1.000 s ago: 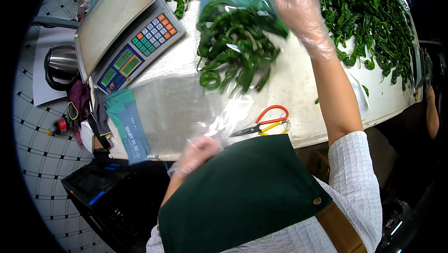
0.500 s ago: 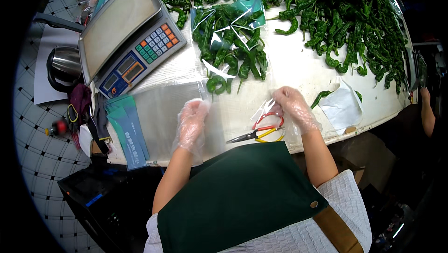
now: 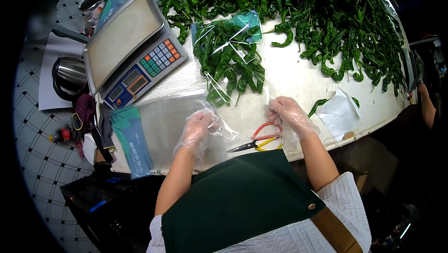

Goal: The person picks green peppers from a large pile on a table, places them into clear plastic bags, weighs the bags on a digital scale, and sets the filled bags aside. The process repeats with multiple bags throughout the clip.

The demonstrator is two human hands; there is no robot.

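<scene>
A clear plastic bag (image 3: pixel 228 73) full of wrinkled green peppers, with a teal printed far end, lies on the white table. Its near end stretches toward me. My left hand (image 3: pixel 198 126), in a thin clear glove, pinches the bag's near left corner, where shiny film folds show. At the near right corner my gloved right hand (image 3: pixel 288 112) is closed on the film. Just below and between the hands rest scissors (image 3: pixel 254 145) with red and yellow handles. A stack of flat empty bags (image 3: pixel 163 117) lies under and beside my left hand.
A digital scale (image 3: pixel 140 57) stands at the left, with a metal kettle (image 3: pixel 71 75) beyond it. Loose green peppers (image 3: pixel 322 15) heap across the table's far side. A white paper (image 3: pixel 339 113) lies at the right. Another person's arm (image 3: pixel 425 99) shows at the far right.
The whole view has shifted slightly. The bag's near film has bunched into shiny folds beside my left hand. Both hands keep their grip on the bag's near end.
</scene>
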